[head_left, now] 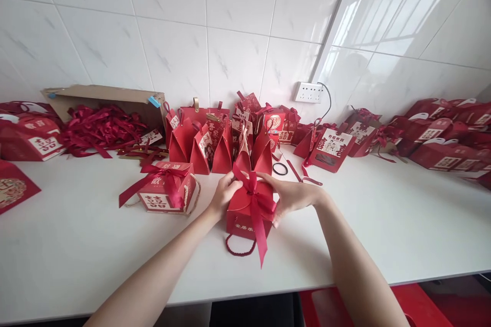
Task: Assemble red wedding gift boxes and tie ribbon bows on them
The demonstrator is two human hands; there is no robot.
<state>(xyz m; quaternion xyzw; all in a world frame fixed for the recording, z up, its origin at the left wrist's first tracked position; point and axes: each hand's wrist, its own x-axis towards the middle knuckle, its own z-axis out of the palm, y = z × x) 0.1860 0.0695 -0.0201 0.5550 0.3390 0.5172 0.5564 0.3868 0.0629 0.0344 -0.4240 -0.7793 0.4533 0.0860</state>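
A red gift box (236, 214) stands on the white table in front of me, tied with a crimson ribbon bow (260, 204) whose tail hangs down the front. My left hand (225, 193) grips its left side, thumb near the top edge. On the opposite side my right hand (293, 196) holds the box, fingers partly hidden behind it. A dark red cord handle (241, 254) droops onto the table at the box's front. To the left sits another red box (157, 189) with a ribbon bow and a tan rope handle.
Behind the box stands a row of red peaked gift boxes (199, 150). A cardboard carton (111, 93) full of loose ribbon (103, 127) lies at back left. More red boxes (441, 135) are piled at right. A black ring (280, 168) and a wall socket strip (308, 92) are also there.
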